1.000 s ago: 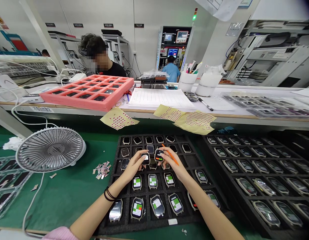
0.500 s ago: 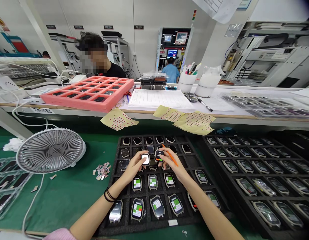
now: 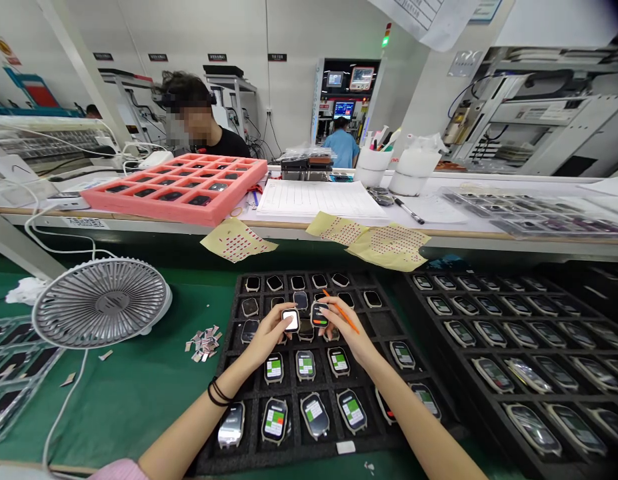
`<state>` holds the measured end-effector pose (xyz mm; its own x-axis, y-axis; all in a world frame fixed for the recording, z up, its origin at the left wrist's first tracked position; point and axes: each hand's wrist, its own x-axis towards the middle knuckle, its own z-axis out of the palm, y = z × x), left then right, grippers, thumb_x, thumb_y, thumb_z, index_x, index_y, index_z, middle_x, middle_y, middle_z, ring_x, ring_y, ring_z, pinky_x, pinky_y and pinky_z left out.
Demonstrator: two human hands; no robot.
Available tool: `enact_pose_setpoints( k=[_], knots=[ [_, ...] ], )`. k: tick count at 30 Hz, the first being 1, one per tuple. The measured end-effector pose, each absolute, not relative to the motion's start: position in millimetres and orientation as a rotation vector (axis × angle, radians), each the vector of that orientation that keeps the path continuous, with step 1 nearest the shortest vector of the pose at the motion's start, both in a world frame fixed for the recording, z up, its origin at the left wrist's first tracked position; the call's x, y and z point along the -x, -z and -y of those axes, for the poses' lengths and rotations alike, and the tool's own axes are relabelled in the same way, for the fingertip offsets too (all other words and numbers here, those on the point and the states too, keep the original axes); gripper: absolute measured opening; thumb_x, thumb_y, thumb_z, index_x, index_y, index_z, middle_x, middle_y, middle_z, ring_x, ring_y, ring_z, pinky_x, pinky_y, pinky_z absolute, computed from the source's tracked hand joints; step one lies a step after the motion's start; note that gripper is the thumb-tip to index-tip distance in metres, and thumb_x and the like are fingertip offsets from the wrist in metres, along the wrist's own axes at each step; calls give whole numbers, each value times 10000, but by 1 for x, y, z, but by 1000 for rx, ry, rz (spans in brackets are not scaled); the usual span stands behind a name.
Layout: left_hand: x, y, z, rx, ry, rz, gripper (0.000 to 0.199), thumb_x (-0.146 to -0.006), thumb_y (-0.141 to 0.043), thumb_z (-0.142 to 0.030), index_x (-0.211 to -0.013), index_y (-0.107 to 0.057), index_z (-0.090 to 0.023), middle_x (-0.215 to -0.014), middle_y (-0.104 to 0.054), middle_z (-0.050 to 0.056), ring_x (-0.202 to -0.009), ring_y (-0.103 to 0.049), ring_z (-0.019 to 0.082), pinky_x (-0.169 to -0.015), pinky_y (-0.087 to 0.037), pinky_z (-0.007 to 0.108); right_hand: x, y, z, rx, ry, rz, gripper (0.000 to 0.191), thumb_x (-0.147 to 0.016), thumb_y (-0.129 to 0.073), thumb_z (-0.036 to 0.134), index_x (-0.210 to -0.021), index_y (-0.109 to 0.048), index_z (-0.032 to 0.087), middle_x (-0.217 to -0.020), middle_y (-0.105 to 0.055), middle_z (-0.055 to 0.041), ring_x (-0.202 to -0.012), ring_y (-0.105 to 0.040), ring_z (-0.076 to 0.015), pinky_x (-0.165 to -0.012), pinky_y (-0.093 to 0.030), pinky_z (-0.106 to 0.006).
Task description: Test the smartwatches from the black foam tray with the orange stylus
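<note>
My left hand (image 3: pixel 271 333) is closed on a watch with a lit white screen (image 3: pixel 290 321), its thumb at the screen. Just to the right, my right hand (image 3: pixel 347 328) grips a second watch (image 3: pixel 319 315), whose dark screen shows red and green bars. An orange stick (image 3: pixel 341 311) rests slantwise across that hand's fingers. Both watches are above a black foam tray (image 3: pixel 253 457) of watches in square pockets. Several in the nearer rows have green and white screens (image 3: pixel 305 365); those in the far rows are dark.
On the left stands a grey fan (image 3: pixel 103 303), with small scraps (image 3: pixel 203 343) beside it. Another black tray of watches (image 3: pixel 476 405) lies right. A raised shelf holds a pink foam tray (image 3: pixel 209 212) and paper sheets (image 3: pixel 319 199). A person in black (image 3: pixel 226 143) is beyond it.
The orange stick has shifted slightly with my right hand. Both hands keep their watches in nearly the same place. A green light now shows on the signal tower behind.
</note>
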<state>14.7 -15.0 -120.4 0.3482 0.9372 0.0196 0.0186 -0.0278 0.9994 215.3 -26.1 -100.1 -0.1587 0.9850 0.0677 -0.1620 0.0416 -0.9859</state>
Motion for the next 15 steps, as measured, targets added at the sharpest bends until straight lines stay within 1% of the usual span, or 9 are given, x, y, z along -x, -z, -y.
enact_pose_setpoints(
  k=[4, 8, 11, 15],
  knots=[
    [-14, 123, 15, -1392, -946, -945, 425, -854, -518, -452, -1194, -508, -198, -755, -513, -3, -619, -521, 125, -466, -327, 197, -215, 98, 27, 976, -1362, 1223, 272, -792, -647, 418, -957, -554, 223, -695, -608, 12, -532, -601, -145, -430, -417, -239],
    [-15, 121, 15, -1386, -944, -945, 420, -840, -544, -443, -1186, -507, -208, -812, -541, 7, -627, -518, 120, -468, -332, 195, -214, 97, 27, 980, -1369, 1223, 280, -784, -655, 416, -961, -549, 226, -704, -609, 13, -536, -601, -140, -426, -410, -233],
    [-16, 118, 16, -1383, -964, -941, 438, -813, -579, -437, -1176, -500, -205, -873, -571, 23, -657, -526, 126, -505, -383, 207, -214, 98, 26, 974, -1379, 1235, 298, -777, -660, 411, -984, -543, 233, -764, -628, 1, -556, -615, -140, -421, -410, -227],
    [-18, 117, 17, -1394, -1009, -933, 477, -776, -640, -395, -1177, -484, -189, -985, -590, 65, -791, -558, 162, -624, -464, 245, -214, 106, 23, 960, -1386, 1258, 328, -767, -669, 399, -1022, -536, 241, -848, -646, -18, -581, -638, -152, -405, -413, -224]
  ],
)
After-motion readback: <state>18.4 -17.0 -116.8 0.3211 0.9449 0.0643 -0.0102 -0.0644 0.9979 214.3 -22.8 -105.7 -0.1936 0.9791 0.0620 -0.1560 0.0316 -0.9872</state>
